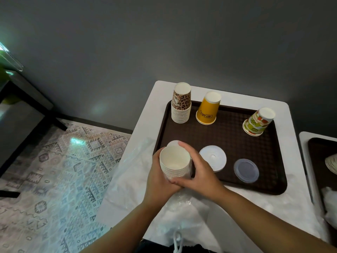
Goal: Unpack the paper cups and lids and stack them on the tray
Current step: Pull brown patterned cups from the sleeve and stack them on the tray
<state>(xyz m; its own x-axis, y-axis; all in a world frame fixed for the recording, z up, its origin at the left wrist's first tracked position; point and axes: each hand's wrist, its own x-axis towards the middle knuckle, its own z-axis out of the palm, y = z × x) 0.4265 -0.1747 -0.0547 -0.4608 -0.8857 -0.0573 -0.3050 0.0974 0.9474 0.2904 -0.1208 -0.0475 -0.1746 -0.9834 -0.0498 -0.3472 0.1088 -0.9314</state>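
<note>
Head cam: you've got both hands, left hand (158,177) & right hand (197,168), wrapped round a nested stack of white cups (175,162), mouths up, axis near vertical, over the tray's (228,139) near-left corner. On the tray: 3 upside-down cup stacks, leopard (181,105), yellow (207,108), green-patterned (258,122), plus white lid (213,158) & clear lid (246,170) lying flat.

Looks like room in home or small café back corner; hard to pin down. Dark grey wall (164,42) runs behind, dark skirting at its foot. Patterned rug (60,170) with geometric motifs covers floor at left, domestic touch. Small white table (149,114) with rounded corners stands against wall, brown serving tray (228,143) on it, canteen style. Second white table (306,137) just beside, at right, with similar tray. Dark furniture (23,99) at far left, only partly seen.
</note>
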